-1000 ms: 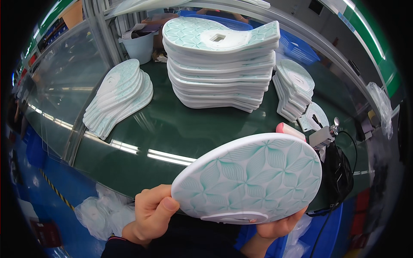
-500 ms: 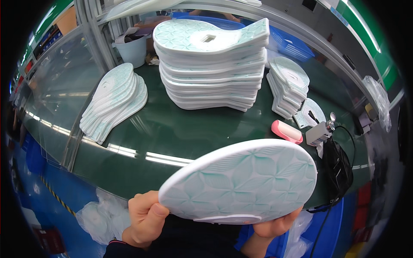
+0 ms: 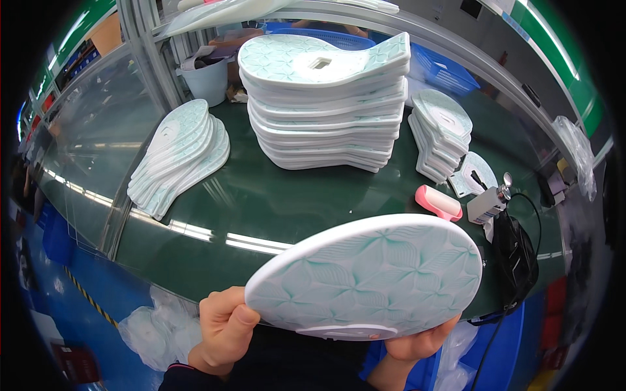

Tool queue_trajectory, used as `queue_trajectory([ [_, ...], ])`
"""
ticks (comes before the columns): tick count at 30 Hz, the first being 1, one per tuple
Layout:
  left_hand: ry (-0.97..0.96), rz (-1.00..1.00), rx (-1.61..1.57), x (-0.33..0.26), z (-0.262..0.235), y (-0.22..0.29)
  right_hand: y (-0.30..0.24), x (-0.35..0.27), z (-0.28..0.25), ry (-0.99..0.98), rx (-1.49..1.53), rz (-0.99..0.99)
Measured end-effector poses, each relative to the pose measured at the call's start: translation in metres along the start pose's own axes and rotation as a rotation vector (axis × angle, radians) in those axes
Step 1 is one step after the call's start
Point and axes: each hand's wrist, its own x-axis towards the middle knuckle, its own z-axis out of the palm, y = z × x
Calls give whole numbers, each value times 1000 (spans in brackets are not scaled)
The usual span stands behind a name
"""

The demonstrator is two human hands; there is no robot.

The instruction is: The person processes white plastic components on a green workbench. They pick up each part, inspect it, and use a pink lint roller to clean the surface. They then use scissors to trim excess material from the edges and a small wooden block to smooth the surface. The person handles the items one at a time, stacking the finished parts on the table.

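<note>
Setting: factory bench with a dark green table (image 3: 274, 202), metal frame rails far behind.
Held piece: white foam shoe sole (image 3: 365, 277), teal leaf pattern, raised near the viewer above the table's near edge.
Left hand (image 3: 222, 329): thumb pinching the sole's left rim.
Right hand (image 3: 414, 342): fingers curled under the right rim.
Handling: likely light, springy, slightly flexible; best gripped at the edges.
Around: tall sole stack (image 3: 326, 104) far centre, fanned soles (image 3: 179, 156) left, smaller stack (image 3: 440, 133) right, pink roller (image 3: 438, 202) just beyond; nothing blocks it.

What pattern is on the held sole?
White sole with teal petal-like geometric lines, best seen in the head view.

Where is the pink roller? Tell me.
In the head view, the pink roller lies on the green table, right side, just above the held sole.
</note>
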Motion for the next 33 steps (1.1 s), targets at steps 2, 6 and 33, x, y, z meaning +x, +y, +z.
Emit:
queue_trajectory([
  [2, -28, 6, 15, 0, -1, -1, 0, -1, 0, -18, 4, 21],
  [6, 144, 17, -142, 11, 31, 11, 3, -14, -6, 25, -184, 73],
  [33, -205, 254, 91, 44, -9, 27, -71, 56, -15, 637, -1270, -111],
])
